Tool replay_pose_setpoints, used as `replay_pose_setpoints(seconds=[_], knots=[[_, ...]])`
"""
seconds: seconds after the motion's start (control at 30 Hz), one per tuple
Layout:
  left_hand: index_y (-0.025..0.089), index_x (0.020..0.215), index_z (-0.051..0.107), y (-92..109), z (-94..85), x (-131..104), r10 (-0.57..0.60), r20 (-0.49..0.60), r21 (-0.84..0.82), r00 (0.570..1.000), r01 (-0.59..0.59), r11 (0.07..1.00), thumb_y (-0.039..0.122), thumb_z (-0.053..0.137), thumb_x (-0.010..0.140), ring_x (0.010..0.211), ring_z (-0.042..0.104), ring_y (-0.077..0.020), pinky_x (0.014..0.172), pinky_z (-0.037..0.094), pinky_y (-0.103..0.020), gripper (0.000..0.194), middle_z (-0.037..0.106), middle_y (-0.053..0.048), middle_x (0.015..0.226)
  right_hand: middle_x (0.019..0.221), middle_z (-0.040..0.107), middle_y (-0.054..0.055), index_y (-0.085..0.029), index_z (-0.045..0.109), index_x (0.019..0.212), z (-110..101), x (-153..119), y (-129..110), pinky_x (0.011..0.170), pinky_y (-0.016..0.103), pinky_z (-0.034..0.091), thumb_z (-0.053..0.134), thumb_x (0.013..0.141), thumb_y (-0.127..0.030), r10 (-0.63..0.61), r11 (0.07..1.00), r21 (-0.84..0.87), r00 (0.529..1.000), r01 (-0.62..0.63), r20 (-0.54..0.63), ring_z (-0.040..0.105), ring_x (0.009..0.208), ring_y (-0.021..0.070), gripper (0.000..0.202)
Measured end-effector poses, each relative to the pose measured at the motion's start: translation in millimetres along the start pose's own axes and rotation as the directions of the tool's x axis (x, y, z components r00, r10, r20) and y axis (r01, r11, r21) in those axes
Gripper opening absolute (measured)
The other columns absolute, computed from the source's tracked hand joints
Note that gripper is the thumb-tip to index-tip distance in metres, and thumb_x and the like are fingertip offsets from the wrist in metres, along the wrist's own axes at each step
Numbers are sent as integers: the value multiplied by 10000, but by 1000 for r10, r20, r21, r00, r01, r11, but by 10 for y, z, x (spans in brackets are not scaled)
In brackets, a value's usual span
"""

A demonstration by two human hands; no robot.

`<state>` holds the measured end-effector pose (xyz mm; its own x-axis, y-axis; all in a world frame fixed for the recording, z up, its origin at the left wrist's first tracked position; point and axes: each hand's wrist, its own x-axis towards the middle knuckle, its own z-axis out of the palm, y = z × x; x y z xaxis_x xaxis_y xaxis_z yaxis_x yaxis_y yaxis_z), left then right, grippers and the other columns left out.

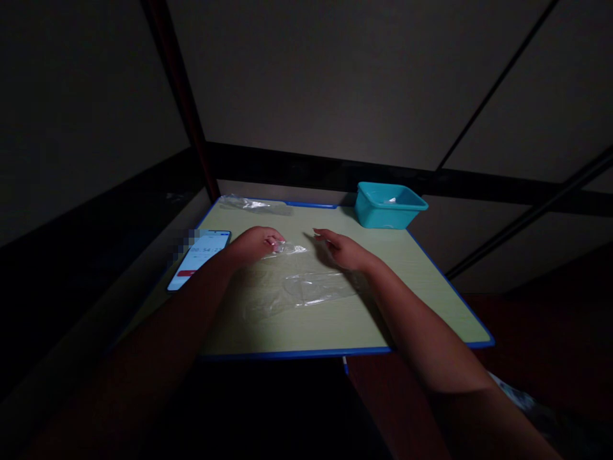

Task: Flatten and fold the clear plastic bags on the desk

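Clear plastic bag (306, 287) flat at centre of green table (431, 281). Left hand (253, 244) pinches bag's far corner, fingers curled. Right hand (342, 249) beside it, fingers loosely spread, holding nothing. Phone (198, 259) left, teal bin (389, 204) far right.

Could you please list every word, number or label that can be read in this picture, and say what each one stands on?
Phone, lying left of the left hand: pale digits that seem to begin "00:54", too blurred to be sure; its top left corner is pixelated.
Red bar low on the phone screen: lettering too small to read.
Teal tub, clear plastic bags, table: no text visible.
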<state>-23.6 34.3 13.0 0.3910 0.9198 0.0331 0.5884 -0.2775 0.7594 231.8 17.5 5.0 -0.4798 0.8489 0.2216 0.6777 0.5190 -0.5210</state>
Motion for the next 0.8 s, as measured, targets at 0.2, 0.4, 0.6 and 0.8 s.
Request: replay_pose_setpoints(seconds=[0.2,0.4,0.6,0.8], knots=[[185,892,712,71,-65,-45,-2,136,113,991,-13,994,257,549,689,839,641,-204,753,457,-287,271,720,-34,869,1201,602,136,-107,459,1305,-53,9,45,949,381,402,411,796,-97,25,999,40,999,-23,-43,555,1091,215,511],[195,891,720,97,-90,-77,15,257,206,966,-70,976,262,571,686,825,640,-184,743,444,-271,262,722,-14,860,1250,580,93,-173,524,1256,-7,12,70,984,394,382,424,806,-124,-13,1000,19,1000,13,-25,534,1132,210,464],[188,848,713,124,-75,-83,73,190,186,979,-109,976,469,533,768,792,622,-183,714,443,-276,343,705,-24,819,1238,592,71,-194,576,1200,30,10,53,988,381,391,469,770,-106,-29,998,-50,1000,29,-8,538,1133,201,452],[165,957,665,100,21,-40,218,-188,351,958,-142,926,425,416,854,962,571,-210,871,423,-334,374,658,-74,968,1400,427,85,-224,447,1331,74,-41,-181,1041,539,253,395,880,-205,-49,987,-145,989,69,140,340,1311,227,455]])
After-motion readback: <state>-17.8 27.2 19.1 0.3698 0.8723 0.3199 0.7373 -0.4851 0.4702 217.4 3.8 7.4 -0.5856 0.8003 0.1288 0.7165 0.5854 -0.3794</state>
